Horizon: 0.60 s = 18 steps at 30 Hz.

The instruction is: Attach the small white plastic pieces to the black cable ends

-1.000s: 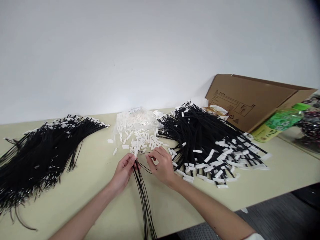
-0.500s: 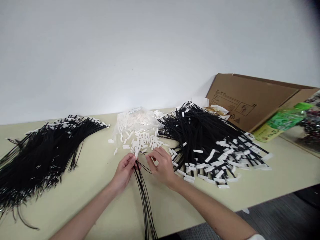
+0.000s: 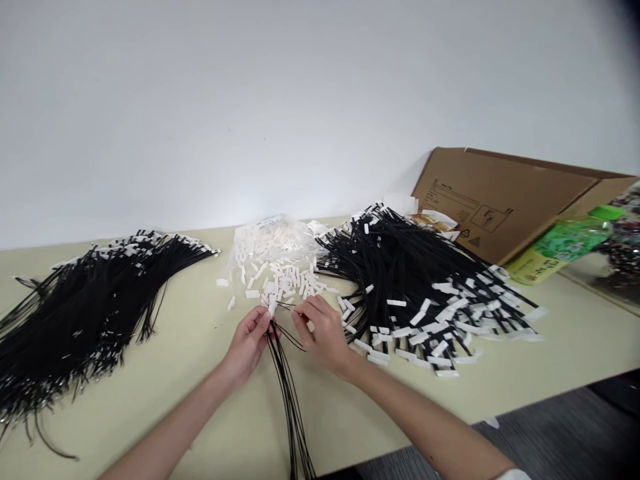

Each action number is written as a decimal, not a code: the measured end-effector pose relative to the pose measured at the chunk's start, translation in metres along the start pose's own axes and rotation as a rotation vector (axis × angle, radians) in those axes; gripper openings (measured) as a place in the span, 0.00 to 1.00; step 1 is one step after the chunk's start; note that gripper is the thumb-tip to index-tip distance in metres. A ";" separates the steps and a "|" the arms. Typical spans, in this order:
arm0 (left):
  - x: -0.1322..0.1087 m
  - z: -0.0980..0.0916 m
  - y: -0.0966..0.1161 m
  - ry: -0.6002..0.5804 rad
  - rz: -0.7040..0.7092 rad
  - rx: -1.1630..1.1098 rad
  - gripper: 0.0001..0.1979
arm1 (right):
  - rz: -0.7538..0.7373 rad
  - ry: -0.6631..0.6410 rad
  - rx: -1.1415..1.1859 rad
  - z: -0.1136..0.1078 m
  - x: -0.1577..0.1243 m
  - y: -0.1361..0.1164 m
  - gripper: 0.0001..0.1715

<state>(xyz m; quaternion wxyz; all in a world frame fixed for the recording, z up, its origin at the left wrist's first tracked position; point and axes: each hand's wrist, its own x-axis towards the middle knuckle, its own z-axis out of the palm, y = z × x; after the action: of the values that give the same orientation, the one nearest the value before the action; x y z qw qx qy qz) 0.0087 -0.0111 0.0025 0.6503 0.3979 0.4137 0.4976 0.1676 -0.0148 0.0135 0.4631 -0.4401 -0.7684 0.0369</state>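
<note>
My left hand (image 3: pixel 247 341) is closed in a pinch on a white plastic connector (image 3: pixel 273 306). Several thin black wires (image 3: pixel 286 390) hang from it toward the table's front edge. Just to the right, my right hand (image 3: pixel 323 330) has thumb and forefinger brought together at a thin black wire that loops out of the bunch; the fingers partly hide its end. Loose white connectors (image 3: pixel 295 280) lie in a heap right behind both hands, spilling from a clear plastic bag (image 3: pixel 273 237).
A big pile of black wires (image 3: pixel 75 307) with white ends covers the left side. Another wire pile (image 3: pixel 395 260) with white connectors spreads on the right. Behind it a cardboard box (image 3: pixel 480 200) leans on the wall, beside a green-capped bottle (image 3: pixel 563 243) lying tilted.
Almost nothing differs. My right hand has shifted very slightly at the wire, and the looped wire's lower bend has moved a little to the right.
</note>
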 end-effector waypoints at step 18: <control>0.000 -0.002 0.000 -0.030 -0.046 -0.009 0.10 | -0.102 -0.045 -0.102 0.000 0.001 0.000 0.12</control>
<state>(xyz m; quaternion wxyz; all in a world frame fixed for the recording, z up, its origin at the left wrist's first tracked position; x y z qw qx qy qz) 0.0065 -0.0108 0.0018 0.6697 0.3926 0.4108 0.4782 0.1675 -0.0144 0.0146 0.4241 -0.4225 -0.8009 -0.0160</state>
